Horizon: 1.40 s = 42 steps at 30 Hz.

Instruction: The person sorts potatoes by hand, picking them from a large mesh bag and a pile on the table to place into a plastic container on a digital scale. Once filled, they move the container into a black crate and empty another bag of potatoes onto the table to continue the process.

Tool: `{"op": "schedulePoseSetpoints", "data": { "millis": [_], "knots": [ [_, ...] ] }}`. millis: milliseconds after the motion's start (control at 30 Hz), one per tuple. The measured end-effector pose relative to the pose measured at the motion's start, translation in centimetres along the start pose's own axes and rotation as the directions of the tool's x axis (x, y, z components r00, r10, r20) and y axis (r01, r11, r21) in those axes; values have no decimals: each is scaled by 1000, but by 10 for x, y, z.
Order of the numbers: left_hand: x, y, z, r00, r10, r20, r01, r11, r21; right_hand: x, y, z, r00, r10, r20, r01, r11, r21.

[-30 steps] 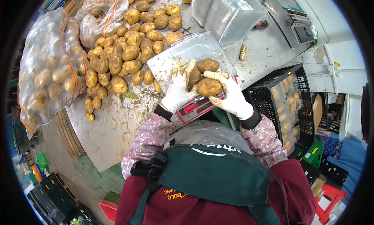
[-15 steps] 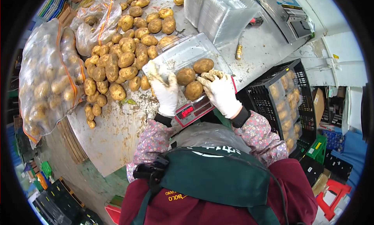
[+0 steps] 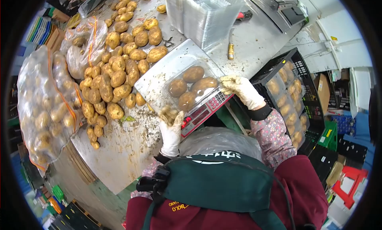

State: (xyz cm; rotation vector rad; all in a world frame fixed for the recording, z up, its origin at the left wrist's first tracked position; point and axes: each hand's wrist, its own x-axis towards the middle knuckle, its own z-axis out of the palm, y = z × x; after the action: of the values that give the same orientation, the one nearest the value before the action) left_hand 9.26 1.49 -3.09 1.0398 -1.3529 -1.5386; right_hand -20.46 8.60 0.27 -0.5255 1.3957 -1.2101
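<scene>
Several potatoes lie inside a clear plastic box [image 3: 174,73] with its lid over them, on the metal plate of a red and silver scale [image 3: 197,115]. My left hand [image 3: 171,128], in a soiled white glove, is open beside the display, thumb apart from the bent fingers, near the box's lower left corner. At the box's right corner is my gloved right hand [image 3: 242,91], open, its fingertips at or very near the plastic edge; contact is not clear.
Loose potatoes [image 3: 118,78] are heaped left of the scale, beside mesh-like plastic sacks of potatoes [image 3: 41,98]. Stacked clear boxes [image 3: 195,19] and a yellow-handled tool [image 3: 230,51] lie beyond. A black crate [image 3: 304,80] of packed potatoes is at right.
The lid now covers the potatoes, and another potato shows in the box. My right hand has moved off the potatoes to the right; my left hand has moved down toward the display.
</scene>
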Motion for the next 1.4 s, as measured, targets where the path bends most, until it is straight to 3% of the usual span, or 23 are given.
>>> {"op": "schedulePoseSetpoints", "data": {
  "millis": [67,167,300,400,500,567,633,733,767,833,900,967,1000,1033,1067,1100,1133,1167,1200,1233,1267,1300,1400],
  "knots": [
    [-8,-3,-2,893,-429,138,451,853,-265,1,8,3,1000,-17,22,16,997,75],
    [-9,4,11,930,-365,42,360,882,-304,5,12,8,999,-12,33,9,994,112],
    [4,3,4,911,-412,15,392,856,-338,8,13,15,998,-56,28,57,998,-7],
    [13,15,0,924,-374,84,379,860,-341,11,28,24,994,-105,-2,101,953,286],
    [35,10,-18,944,-312,104,329,890,-315,0,29,30,998,-69,2,64,937,342],
    [41,55,4,956,-254,144,292,847,-443,-16,21,32,996,-24,89,-6,948,318],
    [59,49,-9,944,-174,279,290,842,-455,-34,9,18,984,-82,156,29,948,316],
    [82,64,-3,908,-258,331,376,850,-368,-61,-25,-28,983,-133,127,129,991,43],
    [93,64,-2,873,-206,442,341,906,-250,-57,-23,-53,965,-129,229,90,981,173],
    [115,75,35,793,-184,581,402,874,-273,-70,-26,-89,937,-166,307,-21,851,525],
    [115,101,90,715,-281,640,464,876,-135,-79,-22,-102,945,-177,274,-2,837,547],
    [114,128,145,539,-350,766,485,873,58,-94,-22,-117,971,-184,153,173,982,79],
    [120,134,169,530,-352,772,484,873,65,-84,36,-163,882,-393,260,388,919,73],
    [125,138,193,503,-247,828,279,953,114,-109,30,-165,948,-298,108,232,883,407],
    [130,142,215,450,-149,880,59,989,137,-132,23,-167,887,-461,6,452,872,188],
    [134,147,232,588,-4,808,-167,978,126,-152,22,-173,784,-619,-52,616,786,-57],
    [147,153,247,653,215,726,-495,847,194,-170,39,-189,838,-501,-217,532,839,116],
    [168,155,255,618,437,654,-737,611,288,-190,55,-208,871,-345,-349,452,840,299],
    [186,162,259,482,570,665,-862,176,474,-214,61,-223,730,-518,-446,507,848,-155],
    [214,152,257,437,608,663,-801,-72,595,-237,65,-236,571,-698,-432,419,700,-578],
    [230,151,255,551,514,658,-757,-24,653,-253,61,-250,582,-429,-691,465,872,-150],
    [242,150,255,654,408,637,-702,14,712,-266,52,-264,614,-71,-786,490,815,309],
    [265,141,259,651,400,645,-717,45,696,-289,45,-305,455,35,-890,501,816,289]
  ]
}}
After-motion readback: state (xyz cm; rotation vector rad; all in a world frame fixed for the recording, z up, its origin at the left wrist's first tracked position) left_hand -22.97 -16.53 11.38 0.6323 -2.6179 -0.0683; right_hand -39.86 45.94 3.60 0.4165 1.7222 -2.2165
